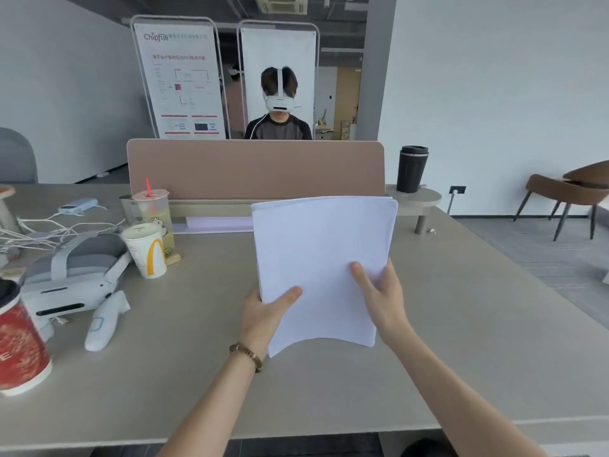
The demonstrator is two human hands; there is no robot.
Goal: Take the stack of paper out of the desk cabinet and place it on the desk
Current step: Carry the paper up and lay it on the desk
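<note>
A white stack of paper is held above the grey desk, tilted up toward the divider, its near edge bowed. My left hand grips the stack's lower left corner, thumb on top. My right hand holds the lower right side, thumb on the top sheet and fingers underneath. Both forearms reach in from the bottom; a bead bracelet sits on the left wrist. The desk cabinet is not in view.
A pink divider panel stands behind the stack, with a person seated beyond it. At the left are a paper cup, a drink with a red straw, a white headset, a controller, cables and a red cup. A black tumbler stands on a small shelf at the right.
</note>
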